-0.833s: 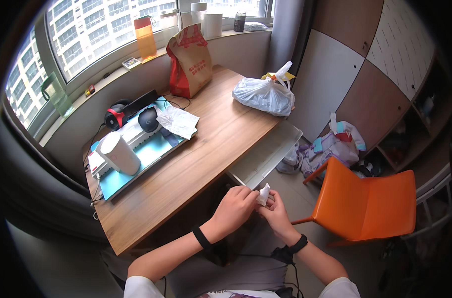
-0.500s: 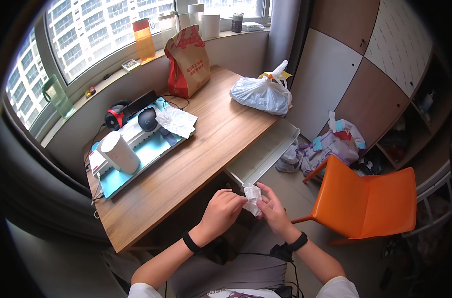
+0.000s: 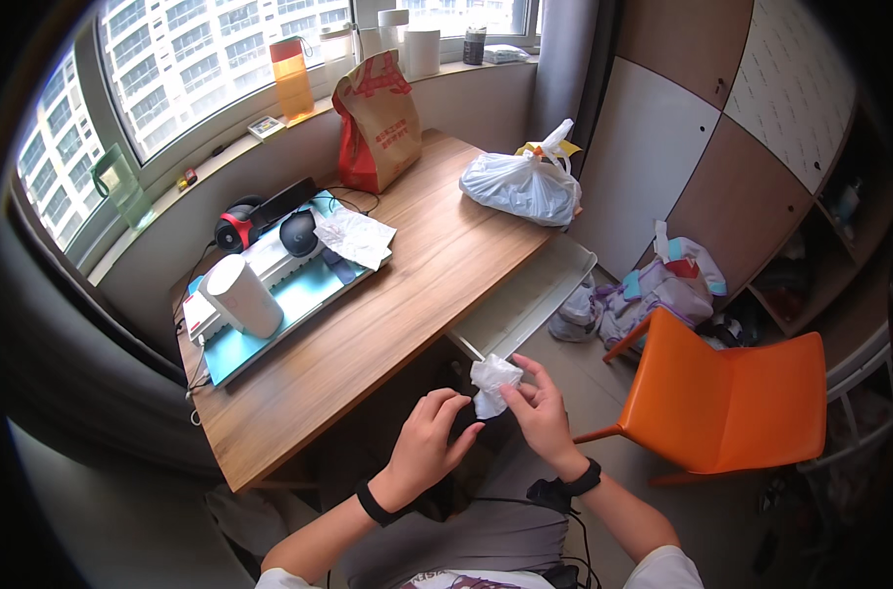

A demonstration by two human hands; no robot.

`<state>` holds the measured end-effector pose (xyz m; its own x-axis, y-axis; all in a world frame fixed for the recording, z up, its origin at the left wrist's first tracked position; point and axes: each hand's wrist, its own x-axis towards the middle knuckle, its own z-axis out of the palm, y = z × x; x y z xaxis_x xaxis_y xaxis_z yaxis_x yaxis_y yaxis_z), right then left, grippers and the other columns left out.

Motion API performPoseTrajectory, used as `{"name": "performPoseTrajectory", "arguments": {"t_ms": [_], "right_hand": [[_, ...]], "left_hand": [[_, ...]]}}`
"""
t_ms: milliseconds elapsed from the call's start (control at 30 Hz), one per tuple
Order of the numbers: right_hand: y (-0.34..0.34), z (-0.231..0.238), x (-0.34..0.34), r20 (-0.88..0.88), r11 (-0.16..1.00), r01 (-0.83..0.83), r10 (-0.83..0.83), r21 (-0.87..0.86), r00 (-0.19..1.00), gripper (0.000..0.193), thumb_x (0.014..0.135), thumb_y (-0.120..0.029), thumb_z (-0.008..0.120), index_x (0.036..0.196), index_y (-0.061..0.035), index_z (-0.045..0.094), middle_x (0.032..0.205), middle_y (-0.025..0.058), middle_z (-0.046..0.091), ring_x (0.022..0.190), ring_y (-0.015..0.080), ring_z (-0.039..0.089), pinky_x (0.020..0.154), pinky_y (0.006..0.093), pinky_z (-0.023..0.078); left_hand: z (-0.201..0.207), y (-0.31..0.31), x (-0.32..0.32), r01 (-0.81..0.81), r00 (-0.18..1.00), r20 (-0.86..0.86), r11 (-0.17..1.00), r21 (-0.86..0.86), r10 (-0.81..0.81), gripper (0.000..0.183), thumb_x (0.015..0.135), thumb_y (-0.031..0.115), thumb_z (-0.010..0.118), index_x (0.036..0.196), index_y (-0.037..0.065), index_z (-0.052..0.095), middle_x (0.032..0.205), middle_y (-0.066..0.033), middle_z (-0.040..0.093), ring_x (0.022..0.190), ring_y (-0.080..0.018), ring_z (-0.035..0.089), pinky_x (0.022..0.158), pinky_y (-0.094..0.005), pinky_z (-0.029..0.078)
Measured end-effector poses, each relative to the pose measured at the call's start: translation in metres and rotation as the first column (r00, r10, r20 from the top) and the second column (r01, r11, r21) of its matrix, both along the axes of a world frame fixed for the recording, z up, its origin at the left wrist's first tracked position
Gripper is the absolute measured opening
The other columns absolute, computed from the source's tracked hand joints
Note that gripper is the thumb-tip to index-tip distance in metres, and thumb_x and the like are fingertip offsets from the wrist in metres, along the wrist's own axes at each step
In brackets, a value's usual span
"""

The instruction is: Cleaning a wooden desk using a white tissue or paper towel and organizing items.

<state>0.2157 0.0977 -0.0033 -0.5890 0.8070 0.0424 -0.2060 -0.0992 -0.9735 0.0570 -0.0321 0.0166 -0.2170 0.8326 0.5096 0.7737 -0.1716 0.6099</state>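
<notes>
One handling step is apparently being carried out; a second pinch is probably being called for. Being counted: one table (image 3: 407,285), one orange chair (image 3: 711,402), one drawer (image 3: 525,304); two hands, the left hand (image 3: 425,444) being held with fingers parted; one white tissue (image 3: 493,378), between them, being pinched by the right hand (image 3: 542,420).

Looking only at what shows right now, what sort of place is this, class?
Probably a room in a home, perhaps a study or bedroom: a wooden desk by a window, headphones and tall cupboards suggest it.
</notes>
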Motion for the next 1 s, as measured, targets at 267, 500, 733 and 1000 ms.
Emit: {"name": "performPoseTrajectory", "arguments": {"t_ms": [267, 500, 733, 1000], "right_hand": [[-0.010, 0.001, -0.033, 0.207, 0.933, -0.152, 0.087, 0.327, 0.975, 0.050, 0.104, -0.004, 0.060, 0.151, 0.0003, 0.044, 0.115, 0.0164, 0.075, 0.101, 0.0157, 0.071, 0.088, 0.0311, 0.057], [-0.012, 0.010, -0.037, 0.426, 0.797, -0.304, 0.065, 0.522, 0.903, 0.057, 0.100, -0.013, 0.064, 0.153, -0.0016, 0.044, 0.117, 0.0295, 0.070, 0.108, 0.0434, 0.070, 0.094, 0.0436, 0.055], [-0.003, 0.000, 0.009, 0.289, 0.730, -0.118, -0.113, 0.674, 0.950, 0.053, 0.098, -0.013, 0.067, 0.147, -0.0015, 0.052, 0.133, 0.0182, 0.070, 0.122, 0.0356, 0.066, 0.105, 0.0418, 0.051], [0.037, -0.093, 0.084, 0.559, 0.778, -0.123, -0.321, 0.616, 0.765, 0.063, 0.101, -0.027, 0.065, 0.150, 0.0055, 0.044, 0.145, 0.0283, 0.055, 0.136, 0.0433, 0.052, 0.115, 0.0461, 0.042]], "left_hand": [[-0.049, 0.025, -0.004, 0.295, 0.196, 0.981, 0.953, -0.070, 0.011, 0.047, 0.115, 0.038, 0.040, 0.134, -0.001, 0.059, 0.133, -0.0144, 0.066, 0.117, -0.0224, 0.067, 0.100, -0.0384, 0.054], [-0.064, 0.052, -0.021, 0.187, -0.195, 0.974, 0.980, -0.074, 0.111, 0.041, 0.114, 0.032, 0.041, 0.132, 0.000, 0.058, 0.130, -0.0154, 0.065, 0.121, -0.0263, 0.064, 0.109, -0.0422, 0.050], [-0.095, 0.078, -0.041, 0.000, -0.323, 0.946, 1.000, 0.019, -0.018, 0.037, 0.113, 0.029, 0.042, 0.137, 0.005, 0.056, 0.140, -0.0127, 0.061, 0.132, -0.0341, 0.057, 0.118, -0.0540, 0.044], [-0.093, 0.106, -0.031, -0.086, -0.386, 0.919, 0.995, 0.044, -0.074, 0.041, 0.112, 0.029, 0.046, 0.143, 0.002, 0.049, 0.147, -0.0160, 0.055, 0.138, -0.0343, 0.051, 0.122, -0.0521, 0.040]]}}
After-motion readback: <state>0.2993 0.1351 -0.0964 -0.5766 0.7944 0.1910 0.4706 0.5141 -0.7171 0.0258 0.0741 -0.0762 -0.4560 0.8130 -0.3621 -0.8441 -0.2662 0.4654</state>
